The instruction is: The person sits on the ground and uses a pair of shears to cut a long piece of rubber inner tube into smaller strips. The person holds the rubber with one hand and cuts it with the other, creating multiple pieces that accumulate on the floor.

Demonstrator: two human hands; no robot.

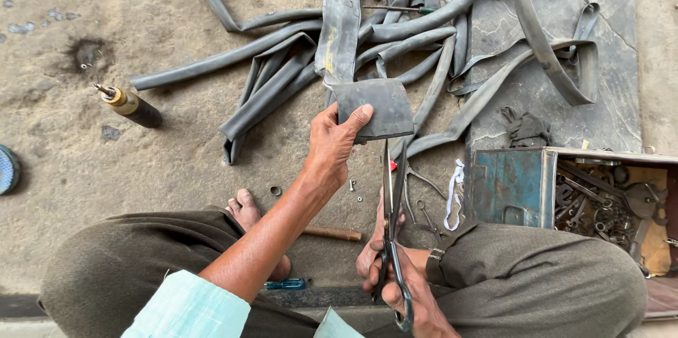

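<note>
Grey rubber inner-tube strip (371, 108) we pinch taut in our left hand (332, 144); our right hand (395, 274), fingers closed through long steel scissors (390, 204), should cut squarely.

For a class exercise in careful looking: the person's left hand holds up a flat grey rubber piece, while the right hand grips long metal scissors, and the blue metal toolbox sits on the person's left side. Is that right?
Not quite. The head view shows the blue metal toolbox on the person's right side, not the left. The rest holds: the left hand holds up the flat grey rubber piece, and the right hand grips the long metal scissors.
</note>
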